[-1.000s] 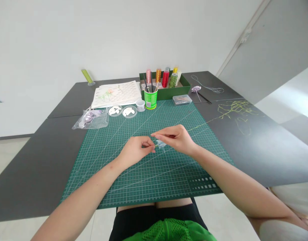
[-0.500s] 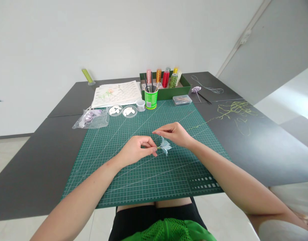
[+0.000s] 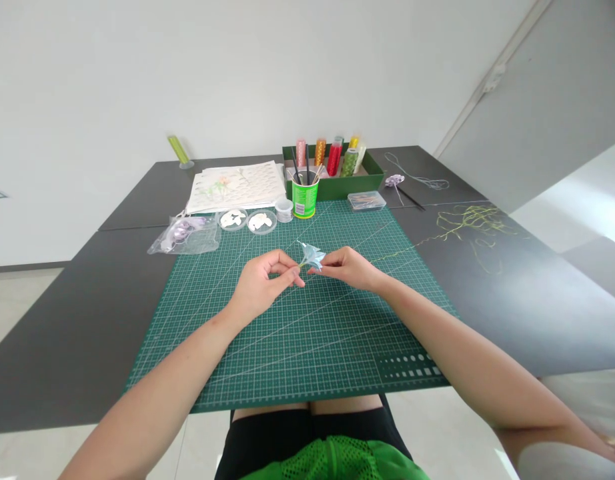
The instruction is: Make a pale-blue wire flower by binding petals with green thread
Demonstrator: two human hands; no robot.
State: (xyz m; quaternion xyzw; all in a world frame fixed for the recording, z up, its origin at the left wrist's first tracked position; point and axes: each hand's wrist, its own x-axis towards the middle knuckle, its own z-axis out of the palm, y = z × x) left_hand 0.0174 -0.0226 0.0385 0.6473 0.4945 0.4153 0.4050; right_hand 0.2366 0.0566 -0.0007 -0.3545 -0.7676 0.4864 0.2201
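Over the green cutting mat (image 3: pixel 267 340), my left hand (image 3: pixel 267 280) pinches the short yellow-green stem of a pale blue artificial flower (image 3: pixel 312 257). The petals point up and to the right. My right hand (image 3: pixel 350 267) is closed just right of the flower, its fingertips partly behind the petals and close to the stem. A fine yellow-green thread (image 3: pixel 402 250) runs from a loose tangle on the right to behind my right hand, which appears pinched on it; the exact grip is hidden.
Behind the mat stand a green can (image 3: pixel 305 199) of tools, a green box (image 3: pixel 372 180) with thread spools and a clear case (image 3: pixel 366 201). Dishes of white pieces (image 3: pixel 261 222), a plastic bag (image 3: pixel 187 237) and paper sheets (image 3: pixel 237 187) lie left. The thread tangle (image 3: pixel 467 220) spreads right.
My left hand has moved up and left with the flower, which now tilts upward. My right hand's fingertips have gone from above the flower to its right side, partly behind it.
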